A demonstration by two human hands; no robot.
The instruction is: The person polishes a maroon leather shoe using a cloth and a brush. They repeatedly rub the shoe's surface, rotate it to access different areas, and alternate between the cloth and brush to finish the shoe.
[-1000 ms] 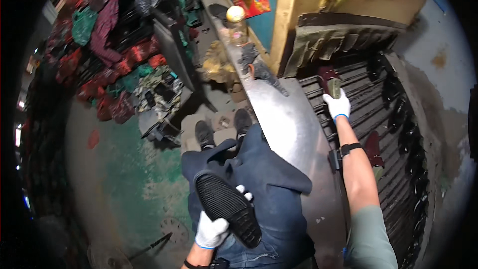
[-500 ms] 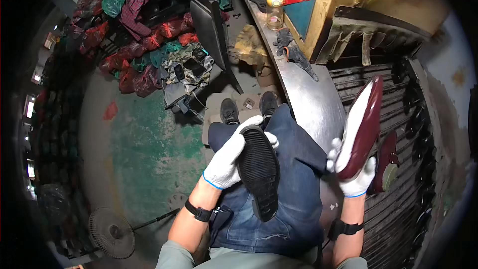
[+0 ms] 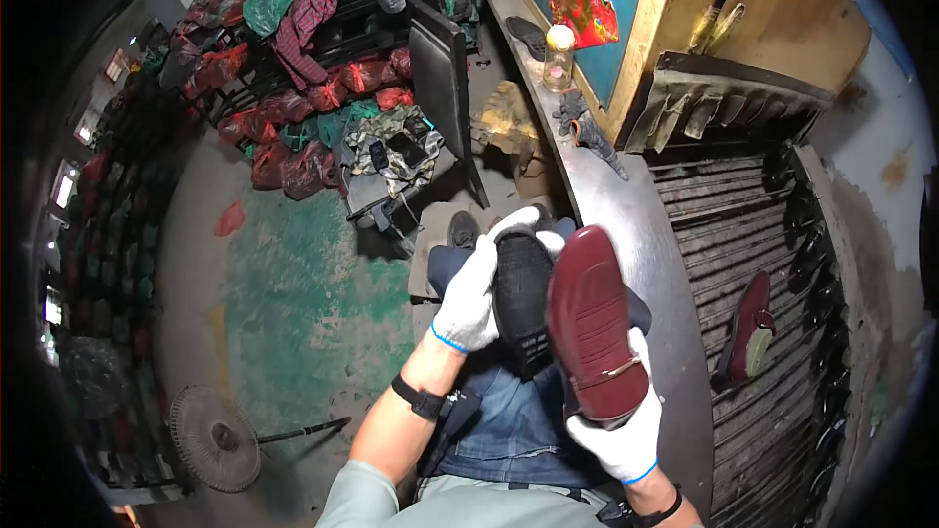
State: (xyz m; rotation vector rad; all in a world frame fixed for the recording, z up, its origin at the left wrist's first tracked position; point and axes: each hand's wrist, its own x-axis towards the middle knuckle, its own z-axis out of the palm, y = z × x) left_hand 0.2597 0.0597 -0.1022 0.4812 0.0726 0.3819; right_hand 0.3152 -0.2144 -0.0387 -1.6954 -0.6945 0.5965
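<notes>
My left hand (image 3: 472, 298), in a white glove with a blue cuff edge, is wrapped round a black shoe sole (image 3: 519, 293) above my lap. Its ridged face is turned up. Close against its right side is a maroon shoe upper (image 3: 593, 318) with a metal strap ornament, held toe away from me. My gloved right hand (image 3: 626, 440) grips this upper round its heel and right side. Whether sole and upper touch cannot be made out. Another maroon shoe (image 3: 751, 325), with a pale green part showing, lies on the dark slatted rack (image 3: 685, 198) at the right.
A metal bench (image 3: 626, 205) runs along my right, bearing a dark glove (image 3: 592, 132), a jar (image 3: 558, 59) and a dark shoe piece (image 3: 526, 37). A chair (image 3: 440, 88) holding camouflage cloth stands ahead. Bagged goods (image 3: 284, 108) fill shelves at far left; a fan (image 3: 217, 438) stands near left.
My right hand has brought the maroon upper leftward from over the rack to beside the sole, turning its top face up. The sole has moved slightly right and tilted.
</notes>
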